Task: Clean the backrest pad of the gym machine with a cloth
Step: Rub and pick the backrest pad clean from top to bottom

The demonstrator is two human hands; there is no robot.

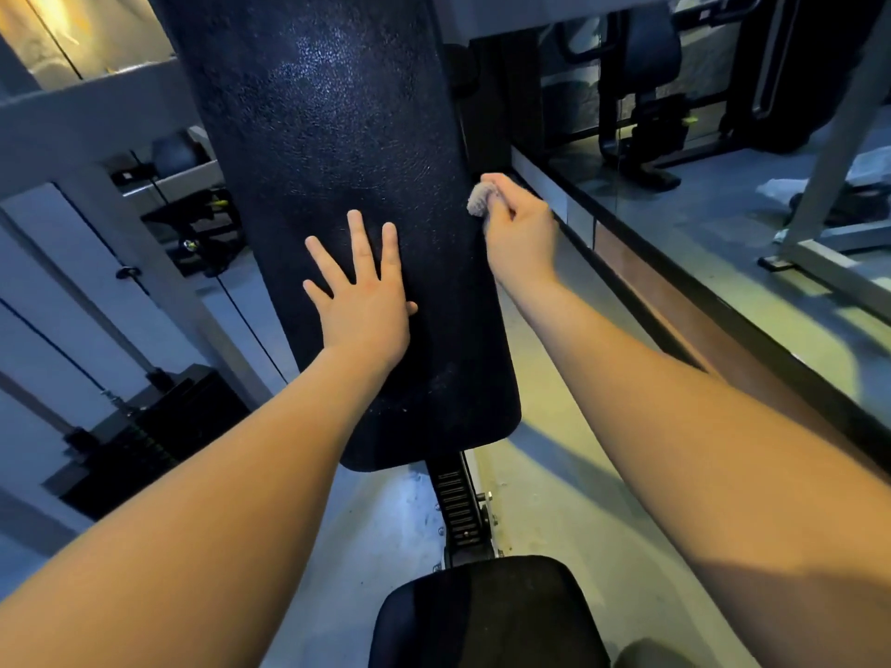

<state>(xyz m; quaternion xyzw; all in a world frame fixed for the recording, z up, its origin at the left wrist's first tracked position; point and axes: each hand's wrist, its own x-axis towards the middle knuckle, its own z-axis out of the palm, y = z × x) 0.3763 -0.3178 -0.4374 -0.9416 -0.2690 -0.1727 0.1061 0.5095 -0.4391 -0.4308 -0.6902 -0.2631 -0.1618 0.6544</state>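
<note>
The long black backrest pad (332, 137) runs up the middle of the view, textured and a little shiny near the top. My left hand (361, 296) lies flat on its lower half with fingers spread and straight. My right hand (520, 229) is at the pad's right edge, fingers curled round a small bunched pinkish cloth (480, 200) that touches that edge.
The black seat pad (487, 614) sits below, joined by a notched adjustment rail (458, 503). A weight stack (144, 441) and cables stand at the left. A mirror wall (675, 137) with a low ledge runs along the right. The grey machine frame (839, 137) rises at far right.
</note>
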